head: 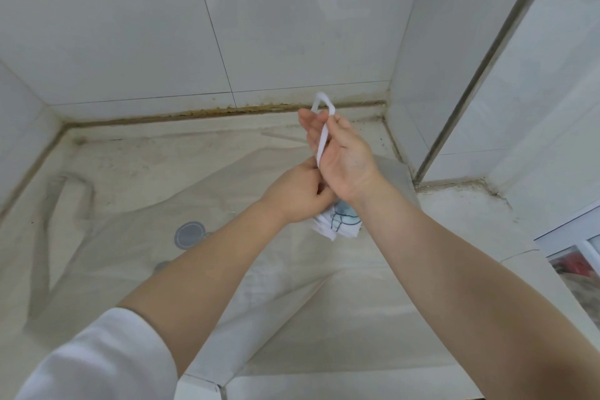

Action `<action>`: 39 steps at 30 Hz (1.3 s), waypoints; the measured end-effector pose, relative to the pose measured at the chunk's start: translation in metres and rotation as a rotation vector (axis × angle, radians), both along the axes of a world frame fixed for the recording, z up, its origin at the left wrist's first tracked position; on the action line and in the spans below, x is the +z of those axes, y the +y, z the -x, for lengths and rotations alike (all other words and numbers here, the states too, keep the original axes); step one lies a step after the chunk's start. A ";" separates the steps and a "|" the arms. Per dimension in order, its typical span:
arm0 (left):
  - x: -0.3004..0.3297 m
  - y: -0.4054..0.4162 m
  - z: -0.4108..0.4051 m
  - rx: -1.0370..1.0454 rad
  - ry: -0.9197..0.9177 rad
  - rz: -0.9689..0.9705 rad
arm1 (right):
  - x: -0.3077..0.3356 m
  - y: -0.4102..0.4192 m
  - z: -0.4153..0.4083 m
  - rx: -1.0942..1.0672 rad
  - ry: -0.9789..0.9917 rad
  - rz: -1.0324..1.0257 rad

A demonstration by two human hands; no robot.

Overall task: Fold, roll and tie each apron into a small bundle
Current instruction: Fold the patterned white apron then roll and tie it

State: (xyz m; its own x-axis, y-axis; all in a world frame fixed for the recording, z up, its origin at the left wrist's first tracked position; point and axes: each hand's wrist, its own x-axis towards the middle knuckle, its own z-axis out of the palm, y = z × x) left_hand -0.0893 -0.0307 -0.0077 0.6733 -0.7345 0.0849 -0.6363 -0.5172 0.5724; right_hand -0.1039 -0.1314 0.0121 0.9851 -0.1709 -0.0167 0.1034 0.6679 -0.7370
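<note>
A small rolled white apron bundle (337, 221) with a blue print is held above the counter, mostly hidden under my hands. My left hand (297, 191) grips the bundle with curled fingers. My right hand (337, 148) is raised palm-up just beyond it and pinches a white strap (323, 136), which loops up over the fingers and runs down toward the bundle. A second, beige apron (136, 237) with a grey round print lies spread flat on the counter under my arms, its strap looping at the left.
The pale stone counter (461, 221) ends at tiled walls behind, left and right, with dirty grout along the back seam. A window frame (571, 237) shows at the far right edge. White sleeves cover my upper arms.
</note>
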 end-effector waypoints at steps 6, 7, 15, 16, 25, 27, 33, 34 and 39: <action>-0.005 0.002 0.000 0.106 0.050 -0.046 | -0.001 0.000 0.002 0.030 0.136 0.397; -0.005 0.003 0.000 0.119 0.063 -0.032 | -0.003 -0.003 0.004 0.024 0.188 0.623; -0.011 0.013 -0.012 0.346 0.501 0.200 | -0.019 -0.022 0.022 0.296 -0.004 1.680; -0.011 0.013 -0.011 0.358 0.536 0.201 | -0.019 -0.021 0.021 0.333 -0.014 1.726; 0.005 0.015 -0.012 0.455 0.713 0.281 | -0.022 -0.016 0.021 0.087 -0.103 1.687; 0.007 0.013 -0.012 0.472 0.719 0.280 | -0.023 -0.016 0.020 -0.006 -0.141 1.779; 0.006 0.011 -0.010 0.332 0.509 0.153 | -0.026 -0.019 0.021 -0.053 -0.308 2.123; 0.005 0.009 -0.009 0.290 0.436 0.126 | -0.022 -0.019 0.021 -0.028 -0.267 2.180; -0.003 0.008 -0.010 0.192 0.071 0.036 | -0.012 -0.033 0.025 0.083 -0.103 2.053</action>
